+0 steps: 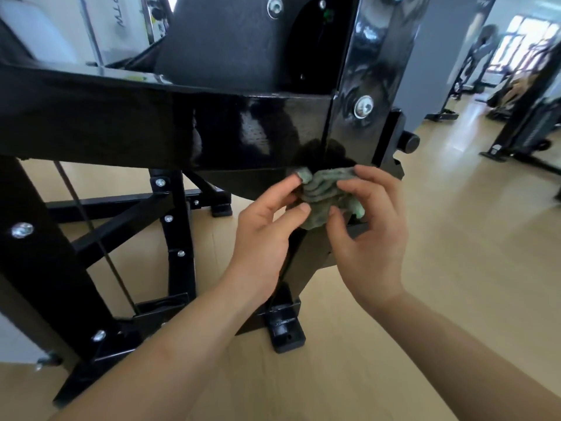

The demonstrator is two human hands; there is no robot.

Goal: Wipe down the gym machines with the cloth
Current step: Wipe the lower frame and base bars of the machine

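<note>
1. Your cloth (324, 196) is a green bunch in the centre of the frame, held between both hands at the lower edge of the black machine (243, 129). You cannot tell whether it touches the metal.
2. Your left hand (267, 226) takes the cloth's left side. Its fingers (285, 185) and thumb are curled and pinch the fabric, and a fold covers one fingertip.
3. Your right hand (373, 232) takes the right side. Its fingers (370, 174) curl over the top of the bunch and the thumb presses from below.
4. The machine's glossy beam runs in from the left edge of the frame and meets an upright post at a vertical seam just above the cloth.
5. A silver bolt (363, 106) sits on the post up and to the right of the cloth. A black knob (408, 141) juts from the post's right edge, near your right fingertips.
6. Beneath your hands a slanted strut drops to a foot (285, 329) on the floor (455, 238) in the lower centre.
7. The left half of the frame is crowded with crossing struts, bolts and a thin cable.
8. To the right of your right hand, wood floor spreads out to other machines (522, 126), well apart in the upper right.
</note>
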